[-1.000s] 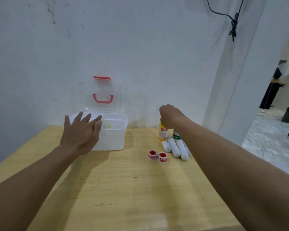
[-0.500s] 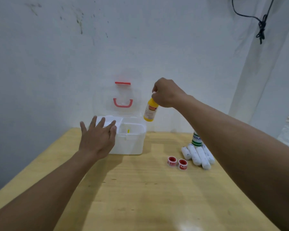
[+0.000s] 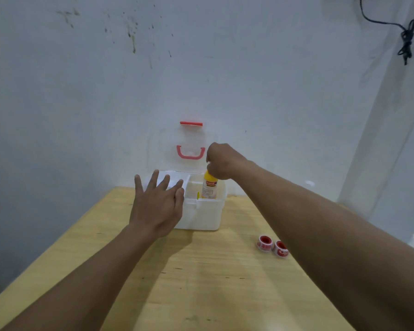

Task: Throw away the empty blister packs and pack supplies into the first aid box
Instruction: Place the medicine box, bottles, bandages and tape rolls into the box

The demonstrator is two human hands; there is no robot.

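Near the middle of the frame, the right hand (image 3: pixel 221 163) has its fingers closed around the cap of a yellow bottle (image 3: pixel 209 188), which stands upright inside the right part of the open white first aid box (image 3: pixel 202 212) on the wooden worktop (image 3: pixel 201 278). The left hand (image 3: pixel 158 204) rests on the box's left front with fingers spread wide, holding nothing. Two red tape rolls (image 3: pixel 272 246) lie on the worktop at lower right of the box.

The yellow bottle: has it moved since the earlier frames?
Yes. The right hand carried the yellow bottle left, from the table into the first aid box.
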